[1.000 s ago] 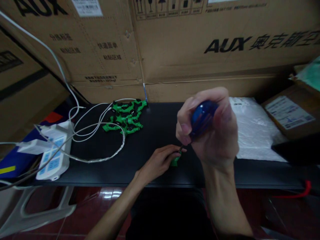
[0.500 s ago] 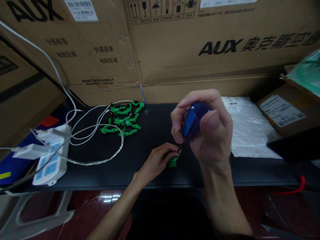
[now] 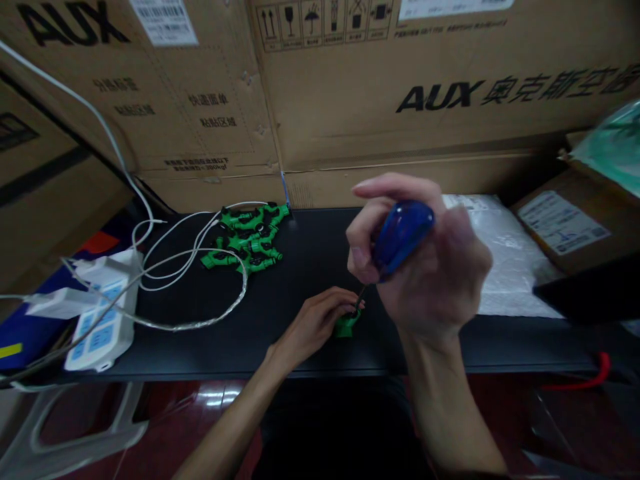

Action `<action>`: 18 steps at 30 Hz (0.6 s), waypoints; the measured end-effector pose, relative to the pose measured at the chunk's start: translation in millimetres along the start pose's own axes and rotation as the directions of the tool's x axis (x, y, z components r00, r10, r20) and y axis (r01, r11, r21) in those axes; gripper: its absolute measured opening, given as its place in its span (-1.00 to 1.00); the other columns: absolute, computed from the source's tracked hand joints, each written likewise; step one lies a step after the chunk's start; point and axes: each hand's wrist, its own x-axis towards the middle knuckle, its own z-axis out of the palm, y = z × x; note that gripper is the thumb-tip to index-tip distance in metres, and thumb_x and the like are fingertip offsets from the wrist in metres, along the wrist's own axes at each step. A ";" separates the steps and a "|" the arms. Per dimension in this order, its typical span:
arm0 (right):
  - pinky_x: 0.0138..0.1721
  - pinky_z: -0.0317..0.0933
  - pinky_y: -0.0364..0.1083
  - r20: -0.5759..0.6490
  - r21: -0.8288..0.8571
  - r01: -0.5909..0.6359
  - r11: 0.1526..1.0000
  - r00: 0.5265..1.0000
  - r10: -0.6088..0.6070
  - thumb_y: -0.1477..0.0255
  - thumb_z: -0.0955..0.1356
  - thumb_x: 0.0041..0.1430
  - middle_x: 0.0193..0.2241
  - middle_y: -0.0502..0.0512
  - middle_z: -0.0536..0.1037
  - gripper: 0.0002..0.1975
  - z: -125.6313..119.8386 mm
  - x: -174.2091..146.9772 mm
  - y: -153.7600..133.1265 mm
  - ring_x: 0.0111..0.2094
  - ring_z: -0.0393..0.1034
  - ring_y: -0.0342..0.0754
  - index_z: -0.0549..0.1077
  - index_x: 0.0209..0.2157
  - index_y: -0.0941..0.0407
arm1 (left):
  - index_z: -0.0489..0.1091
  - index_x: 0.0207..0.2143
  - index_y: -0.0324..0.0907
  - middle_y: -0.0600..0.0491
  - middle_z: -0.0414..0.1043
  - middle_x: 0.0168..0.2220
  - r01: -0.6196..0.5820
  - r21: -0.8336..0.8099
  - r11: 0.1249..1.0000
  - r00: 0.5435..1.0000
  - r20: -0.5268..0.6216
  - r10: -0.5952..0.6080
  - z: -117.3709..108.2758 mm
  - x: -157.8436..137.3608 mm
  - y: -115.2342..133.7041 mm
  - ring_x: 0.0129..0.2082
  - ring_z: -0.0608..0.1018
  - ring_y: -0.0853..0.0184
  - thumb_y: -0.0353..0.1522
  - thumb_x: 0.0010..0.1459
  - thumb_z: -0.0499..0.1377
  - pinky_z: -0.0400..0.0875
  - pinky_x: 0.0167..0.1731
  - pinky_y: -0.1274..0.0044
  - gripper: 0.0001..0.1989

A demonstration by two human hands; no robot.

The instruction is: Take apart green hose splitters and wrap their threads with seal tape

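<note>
In my right hand is a screwdriver with a blue handle; its thin shaft slants down to the left. The tip reaches a small green plastic part on the black table. My left hand pinches this part from the left, its fingers closed by the shaft's lower end and hiding much of it. To the back left lies a pile of similar green parts with black pieces on them.
White cables loop beside a power strip at the left. Large cardboard boxes wall off the back. At the right lie a bubble-wrap sheet and a smaller labelled box. The table's front edge runs before me.
My right hand has turned around the screwdriver handle and shifted slightly right, its thumb swung outward and blurred. The handle leans further right. My left hand stays at the green part.
</note>
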 end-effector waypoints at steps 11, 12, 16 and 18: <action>-0.60 0.06 -0.13 0.015 -0.120 0.007 0.993 1.000 -0.005 0.24 0.43 0.33 -0.55 -0.08 0.36 -0.84 4.9 -2.6 5.9 -0.58 0.18 -0.15 0.59 -0.15 0.00 | 0.51 0.06 -0.15 -0.06 0.57 0.05 -0.006 0.017 1.000 0.999 0.041 0.006 -1.2 0.3 5.2 0.01 0.62 0.28 -0.39 0.47 0.07 0.49 0.04 0.48 -0.74; -0.60 0.04 -0.12 0.013 -0.122 -0.005 0.993 1.000 0.007 0.25 0.43 0.33 -0.57 -0.08 0.34 -0.84 5.0 -2.7 5.7 -0.59 0.16 -0.14 0.60 -0.13 -0.02 | 0.52 0.04 -0.15 -0.06 0.57 0.04 -0.012 0.017 1.000 0.999 0.043 0.011 -1.2 0.1 5.1 0.00 0.62 0.28 -0.39 0.47 0.05 0.50 0.03 0.47 -0.74; -0.57 0.13 -0.09 -0.045 -0.103 0.009 0.995 0.999 -0.014 0.39 0.49 0.25 -0.54 -0.11 0.38 -0.79 7.2 -3.2 5.3 -0.60 0.18 -0.12 0.53 -0.10 -0.11 | 0.53 -0.08 -0.18 -0.02 0.60 -0.10 0.028 0.023 0.999 0.999 -0.032 -0.027 0.4 -0.2 3.1 -0.05 0.63 0.26 -0.35 0.41 0.17 0.50 0.02 0.47 -0.85; -0.56 0.20 -0.10 -0.067 -0.122 0.009 0.993 0.998 -0.017 0.44 0.50 0.22 -0.53 -0.13 0.39 -0.75 8.6 -3.6 5.0 -0.60 0.22 -0.12 0.47 -0.14 -0.14 | 0.52 -0.08 -0.18 0.00 0.60 -0.12 0.044 0.022 0.999 0.997 -0.060 -0.042 1.1 -0.6 2.0 -0.06 0.63 0.26 -0.34 0.37 0.23 0.49 0.02 0.46 -0.86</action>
